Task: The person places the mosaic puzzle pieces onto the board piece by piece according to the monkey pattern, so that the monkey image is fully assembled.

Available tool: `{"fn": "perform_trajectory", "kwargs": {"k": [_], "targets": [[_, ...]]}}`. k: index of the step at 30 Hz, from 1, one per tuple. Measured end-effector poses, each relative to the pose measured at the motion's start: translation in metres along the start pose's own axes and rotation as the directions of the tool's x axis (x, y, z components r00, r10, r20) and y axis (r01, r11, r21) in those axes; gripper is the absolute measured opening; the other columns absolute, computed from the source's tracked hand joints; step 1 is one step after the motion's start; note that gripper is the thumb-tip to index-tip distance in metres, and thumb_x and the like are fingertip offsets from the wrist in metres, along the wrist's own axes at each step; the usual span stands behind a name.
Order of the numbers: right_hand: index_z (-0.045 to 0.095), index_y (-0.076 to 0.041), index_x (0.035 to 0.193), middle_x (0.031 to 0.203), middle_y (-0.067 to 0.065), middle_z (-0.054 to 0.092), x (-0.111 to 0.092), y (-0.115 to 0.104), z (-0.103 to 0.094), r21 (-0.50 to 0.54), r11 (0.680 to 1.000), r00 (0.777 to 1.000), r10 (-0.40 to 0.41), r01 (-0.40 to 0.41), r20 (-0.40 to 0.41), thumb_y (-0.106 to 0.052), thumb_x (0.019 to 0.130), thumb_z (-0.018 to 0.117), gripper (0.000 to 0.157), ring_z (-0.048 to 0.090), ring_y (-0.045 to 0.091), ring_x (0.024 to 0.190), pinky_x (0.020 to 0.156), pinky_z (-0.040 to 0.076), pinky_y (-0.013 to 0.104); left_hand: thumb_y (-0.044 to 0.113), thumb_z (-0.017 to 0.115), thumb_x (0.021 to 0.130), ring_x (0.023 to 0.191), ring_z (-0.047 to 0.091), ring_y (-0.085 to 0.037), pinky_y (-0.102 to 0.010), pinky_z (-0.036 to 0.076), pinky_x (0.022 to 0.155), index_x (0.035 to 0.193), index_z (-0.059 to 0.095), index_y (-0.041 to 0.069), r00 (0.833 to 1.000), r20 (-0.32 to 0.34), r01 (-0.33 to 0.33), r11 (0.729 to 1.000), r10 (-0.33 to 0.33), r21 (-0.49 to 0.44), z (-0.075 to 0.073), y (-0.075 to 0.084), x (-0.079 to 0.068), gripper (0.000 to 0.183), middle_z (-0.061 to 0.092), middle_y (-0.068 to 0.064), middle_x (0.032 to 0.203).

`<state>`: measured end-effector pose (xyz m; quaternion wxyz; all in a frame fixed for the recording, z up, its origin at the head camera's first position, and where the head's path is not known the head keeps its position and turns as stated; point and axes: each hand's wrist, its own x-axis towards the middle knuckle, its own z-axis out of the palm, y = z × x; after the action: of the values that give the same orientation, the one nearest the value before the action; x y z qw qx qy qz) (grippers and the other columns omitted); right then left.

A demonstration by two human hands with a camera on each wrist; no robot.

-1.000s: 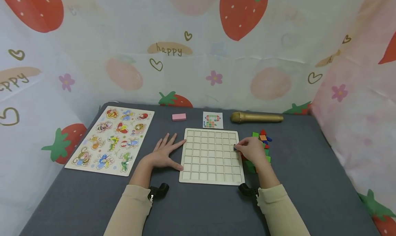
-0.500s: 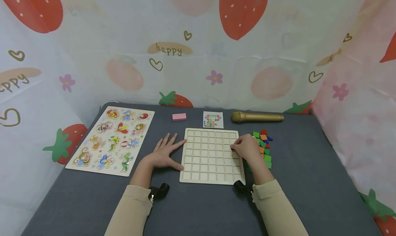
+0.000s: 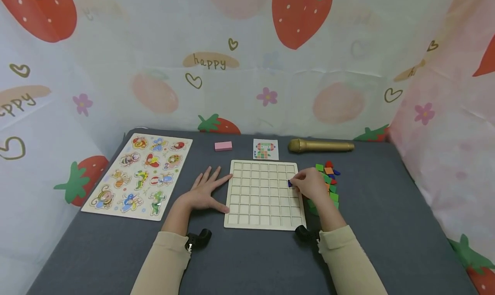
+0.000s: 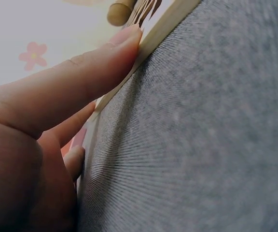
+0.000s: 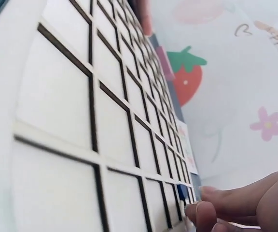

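A pale wooden grid board (image 3: pixel 261 195) lies in the middle of the table. My left hand (image 3: pixel 205 194) has its fingers spread on the cloth, with thumb and forefinger at the board's left edge; in the left wrist view the thumb (image 4: pixel 95 67) presses against that rim. Over the right side of the grid, my right hand (image 3: pixel 312 184) pinches a small dark-blue tile (image 3: pixel 290 183) by its edge, at a cell in the upper half. The right wrist view shows the blue tile (image 5: pixel 182 191) close to the fingertips, low over the grid.
Right of the board lies a pile of green, red, orange and blue tiles (image 3: pixel 333 197), partly behind the right hand. Beyond the board are a pink block (image 3: pixel 223 146), a small pattern card (image 3: pixel 265 149) and a gold microphone (image 3: pixel 321 146). An insect-picture board (image 3: pixel 137 174) lies at left.
My right hand has moved left from the board's right rim onto the grid with the blue tile, then shifted slightly back, showing more of the tile. The left hand stays in place.
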<state>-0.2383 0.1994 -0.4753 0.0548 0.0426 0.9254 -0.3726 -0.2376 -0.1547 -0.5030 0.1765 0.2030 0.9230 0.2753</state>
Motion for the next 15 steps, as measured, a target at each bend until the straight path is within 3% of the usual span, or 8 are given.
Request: {"fn": "perform_trajectory", "kwargs": {"k": [7, 12, 15], "targets": [[0.075, -0.006, 0.113, 0.1, 0.016, 0.074, -0.01, 0.01, -0.022, 0.065, 0.998, 0.998, 0.005, 0.0, -0.066, -0.022, 0.098, 0.068, 0.023, 0.069, 0.026, 0.079, 0.061, 0.053, 0.03, 0.058, 0.084, 0.071, 0.156, -0.013, -0.036, -0.059, -0.006, 0.124, 0.161, 0.027, 0.033, 1.0, 0.004, 0.005, 1.0, -0.005, 0.0, 0.0, 0.001, 0.0, 0.109, 0.0, -0.009, 0.171], [0.073, -0.008, 0.12, 0.109, 0.017, 0.073, -0.017, 0.026, -0.039, 0.01, 1.0, 0.993, 0.001, 0.0, -0.115, -0.026, 0.098, 0.068, 0.029, 0.065, 0.027, 0.081, 0.06, 0.052, 0.031, 0.057, 0.084, 0.071, 0.156, -0.013, -0.037, -0.059, -0.005, 0.124, 0.161, 0.027, 0.033, 1.0, -0.002, -0.001, 1.0, 0.001, -0.001, 0.0, 0.001, -0.002, 0.109, 0.0, -0.01, 0.171], [0.071, -0.005, 0.123, 0.114, 0.019, 0.072, -0.02, 0.039, -0.048, -0.014, 1.0, 0.992, 0.0, -0.002, -0.123, -0.024, 0.098, 0.068, 0.031, 0.066, 0.032, 0.091, 0.066, 0.055, 0.036, 0.057, 0.084, 0.071, 0.156, -0.013, -0.037, -0.059, -0.005, 0.124, 0.161, 0.027, 0.032, 1.0, -0.004, -0.005, 1.0, 0.005, -0.003, -0.001, 0.002, -0.002, 0.109, 0.0, -0.01, 0.171]]}}
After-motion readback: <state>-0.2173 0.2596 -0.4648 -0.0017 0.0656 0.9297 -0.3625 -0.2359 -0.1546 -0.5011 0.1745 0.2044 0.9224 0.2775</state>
